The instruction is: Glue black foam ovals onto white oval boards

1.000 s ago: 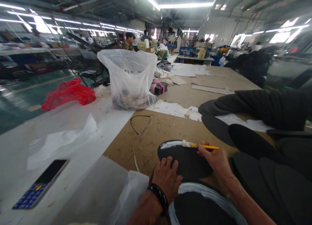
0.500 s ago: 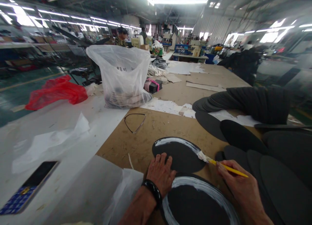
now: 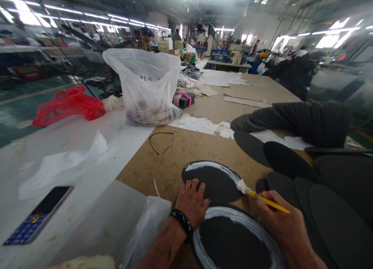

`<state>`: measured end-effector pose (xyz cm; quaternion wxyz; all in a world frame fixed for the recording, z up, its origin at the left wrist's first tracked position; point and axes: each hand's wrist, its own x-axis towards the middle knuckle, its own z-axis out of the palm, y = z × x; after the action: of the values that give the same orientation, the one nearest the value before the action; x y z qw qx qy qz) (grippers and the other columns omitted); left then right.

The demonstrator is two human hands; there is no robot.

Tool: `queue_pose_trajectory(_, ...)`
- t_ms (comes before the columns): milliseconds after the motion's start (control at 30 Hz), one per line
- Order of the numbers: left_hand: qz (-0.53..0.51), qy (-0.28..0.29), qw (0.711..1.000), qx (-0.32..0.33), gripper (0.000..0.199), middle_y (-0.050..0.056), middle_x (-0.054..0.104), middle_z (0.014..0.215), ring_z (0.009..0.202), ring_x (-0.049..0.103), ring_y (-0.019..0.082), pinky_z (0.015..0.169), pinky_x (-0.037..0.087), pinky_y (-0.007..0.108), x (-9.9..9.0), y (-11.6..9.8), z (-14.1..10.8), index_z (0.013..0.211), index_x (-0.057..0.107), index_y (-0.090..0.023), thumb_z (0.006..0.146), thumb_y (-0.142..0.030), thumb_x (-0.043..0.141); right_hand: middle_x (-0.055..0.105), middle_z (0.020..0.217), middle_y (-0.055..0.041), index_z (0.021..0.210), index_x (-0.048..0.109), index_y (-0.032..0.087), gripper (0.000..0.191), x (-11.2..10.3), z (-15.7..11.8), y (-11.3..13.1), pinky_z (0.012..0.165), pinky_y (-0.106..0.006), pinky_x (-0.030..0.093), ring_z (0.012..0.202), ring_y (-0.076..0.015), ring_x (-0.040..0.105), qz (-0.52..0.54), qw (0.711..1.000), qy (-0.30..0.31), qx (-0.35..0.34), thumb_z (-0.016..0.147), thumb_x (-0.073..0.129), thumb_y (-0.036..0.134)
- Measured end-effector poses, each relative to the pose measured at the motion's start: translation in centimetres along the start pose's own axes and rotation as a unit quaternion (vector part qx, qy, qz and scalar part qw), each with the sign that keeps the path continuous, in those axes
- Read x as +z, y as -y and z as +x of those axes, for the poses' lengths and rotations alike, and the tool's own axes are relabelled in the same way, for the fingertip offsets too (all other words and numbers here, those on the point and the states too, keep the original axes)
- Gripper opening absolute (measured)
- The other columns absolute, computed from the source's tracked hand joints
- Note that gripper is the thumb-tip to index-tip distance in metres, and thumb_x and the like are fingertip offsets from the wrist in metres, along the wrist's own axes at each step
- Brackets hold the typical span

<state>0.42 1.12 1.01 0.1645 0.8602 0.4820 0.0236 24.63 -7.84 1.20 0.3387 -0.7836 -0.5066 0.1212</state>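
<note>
Head: yellow brush (image 3: 272, 202) in right hand (image 3: 287, 221).

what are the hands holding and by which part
The right hand holds a yellow brush by its handle, a bit behind the white-coated tip. The left hand grips nothing; it rests on a black oval piece.

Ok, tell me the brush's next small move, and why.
I'd probably sweep the yellow brush around the right end of the black oval under the left hand: the white band follows its far edge and stops near the brush tip, while its near edge looks bare.
</note>
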Motion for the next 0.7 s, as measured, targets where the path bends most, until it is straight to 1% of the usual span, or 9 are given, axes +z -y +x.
queue_pose_trajectory(67, -0.006, 0.004, 1.0, -0.001, 0.044, 0.01, 0.044, 0.129, 0.116, 0.039, 0.028, 0.101, 0.032, 0.047, 0.0, 0.0, -0.1, 0.126, 0.045, -0.02, 0.085, -0.036, 0.042, 0.064, 0.067, 0.0006, 0.076, 0.06, 0.023, 0.027, -0.5, -1.2, 0.5, 0.051, -0.019, 0.046, 0.057, -0.0143, 0.06, 0.027, 1.0, -0.004, 0.013, 0.074, 0.057, 0.049)
queue_pose_trajectory(167, -0.012, -0.003, 1.0, 0.007, 0.045, 0.009, 0.044, 0.13, 0.116, 0.039, 0.028, 0.101, 0.033, 0.046, 0.2, 0.1, -0.3, 0.126, 0.044, -0.019, 0.084, -0.037, 0.043, 0.066, 0.069, -0.0011, 0.079, 0.061, 0.022, 0.028, -0.1, -0.9, 2.5, 0.055, -0.02, 0.05, 0.062, -0.0167, 0.063, 0.11, 0.993, -0.031, 0.024, 0.072, 0.061, 0.05)
queue_pose_trajectory(200, -0.012, -0.008, 1.0, 0.01, 0.045, 0.009, 0.044, 0.13, 0.116, 0.039, 0.027, 0.101, 0.034, 0.045, 0.3, 0.2, -0.5, 0.126, 0.044, -0.019, 0.084, -0.035, 0.043, 0.066, 0.071, -0.0016, 0.08, 0.061, 0.022, 0.028, 0.5, -0.4, 3.4, 0.057, -0.021, 0.052, 0.064, -0.0175, 0.064, 0.146, 0.988, -0.035, 0.022, 0.071, 0.063, 0.049)
queue_pose_trajectory(267, -0.014, -0.016, 1.0, 0.016, 0.042, 0.008, 0.044, 0.129, 0.116, 0.04, 0.025, 0.101, 0.035, 0.042, 0.5, 0.3, -0.9, 0.124, 0.044, -0.017, 0.084, -0.028, 0.042, 0.066, 0.076, -0.0026, 0.081, 0.061, 0.022, 0.027, 2.4, 0.9, 5.3, 0.061, -0.024, 0.054, 0.067, -0.0187, 0.066, 0.223, 0.975, -0.021, 0.013, 0.071, 0.065, 0.046)
queue_pose_trajectory(367, -0.015, -0.024, 1.0, 0.007, 0.036, 0.008, 0.046, 0.127, 0.116, 0.04, 0.024, 0.102, 0.034, 0.041, 0.6, 0.4, -1.7, 0.118, 0.048, -0.016, 0.084, -0.022, 0.039, 0.066, 0.08, -0.004, 0.083, 0.06, 0.021, 0.027, 5.9, 2.4, 7.6, 0.063, -0.029, 0.055, 0.068, -0.0197, 0.066, 0.284, 0.958, 0.03, -0.005, 0.072, 0.064, 0.045)
queue_pose_trajectory(467, -0.011, -0.019, 1.0, -0.011, 0.035, 0.009, 0.049, 0.123, 0.113, 0.043, 0.026, 0.098, 0.036, 0.044, 0.5, 0.3, -2.3, 0.117, 0.049, -0.016, 0.085, -0.023, 0.038, 0.067, 0.08, -0.0043, 0.083, 0.06, 0.021, 0.027, 8.9, 3.2, 8.8, 0.063, -0.029, 0.054, 0.068, -0.0197, 0.066, 0.264, 0.962, 0.066, -0.037, 0.074, 0.061, 0.047)
queue_pose_trajectory(533, -0.009, -0.006, 1.0, -0.015, 0.036, 0.009, 0.05, 0.121, 0.11, 0.045, 0.026, 0.096, 0.038, 0.044, 0.3, 0.2, -2.5, 0.119, 0.049, -0.015, 0.086, -0.022, 0.037, 0.067, 0.08, -0.0042, 0.084, 0.06, 0.021, 0.026, 10.2, 3.3, 9.3, 0.065, -0.028, 0.053, 0.068, -0.0191, 0.066, 0.238, 0.966, 0.079, -0.062, 0.076, 0.059, 0.046)
queue_pose_trajectory(600, -0.01, 0.008, 1.0, -0.02, 0.037, 0.01, 0.051, 0.123, 0.11, 0.045, 0.026, 0.096, 0.037, 0.045, 0.1, -0.1, -2.4, 0.119, 0.05, -0.013, 0.086, -0.022, 0.036, 0.067, 0.082, -0.004, 0.084, 0.058, 0.022, 0.024, 10.9, 3.2, 9.8, 0.067, -0.028, 0.052, 0.07, -0.0186, 0.065, 0.214, 0.968, 0.099, -0.088, 0.078, 0.056, 0.044)
queue_pose_trajectory(700, -0.017, 0.025, 0.999, -0.036, 0.039, 0.013, 0.05, 0.126, 0.114, 0.043, 0.028, 0.098, 0.035, 0.047, -0.1, -0.4, -2.2, 0.122, 0.049, -0.011, 0.086, -0.021, 0.037, 0.067, 0.08, -0.003, 0.083, 0.057, 0.022, 0.02, 10.8, 3.0, 10.2, 0.069, -0.027, 0.051, 0.072, -0.0176, 0.064, 0.189, 0.964, 0.146, -0.12, 0.08, 0.054, 0.041)
